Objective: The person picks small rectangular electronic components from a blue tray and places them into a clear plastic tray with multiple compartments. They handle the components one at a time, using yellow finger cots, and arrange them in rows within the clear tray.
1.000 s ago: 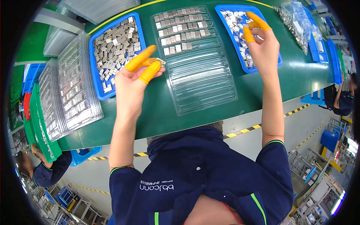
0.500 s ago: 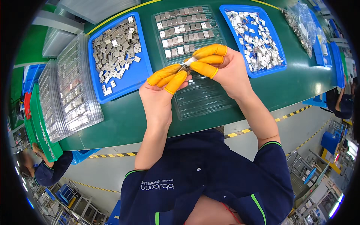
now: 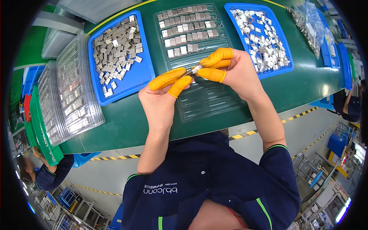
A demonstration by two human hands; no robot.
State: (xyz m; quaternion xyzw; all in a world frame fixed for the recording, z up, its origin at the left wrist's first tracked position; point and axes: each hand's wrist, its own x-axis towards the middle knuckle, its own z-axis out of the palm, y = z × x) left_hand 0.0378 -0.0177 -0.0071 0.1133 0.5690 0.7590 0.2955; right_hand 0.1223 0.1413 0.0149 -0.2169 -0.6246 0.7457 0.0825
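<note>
My left hand [image 3: 163, 94] and my right hand [image 3: 239, 73], with yellow finger cots on the fingertips, meet above a clear ribbed plastic tray [image 3: 205, 103]. A small white connector [image 3: 196, 69] is pinched in my right fingers. My left fingers are closed on a small grey metal part [image 3: 189, 73], mostly hidden, touching or nearly touching the connector. Several rows of small metal-shelled connectors [image 3: 186, 27] lie in the far half of the clear tray.
To the left, a blue tray [image 3: 147, 78] carries a heap of grey metal pieces. A second blue tray [image 3: 287, 70] at right holds white connectors with thin wires. Filled clear trays [image 3: 78, 92] are stacked far left, beside a green bin [image 3: 53, 147]. Other people sit at both sides.
My hands have shifted slightly, and my right fingers have spread further apart around the white connector, which now sits a little lower. The two hands remain close together.
</note>
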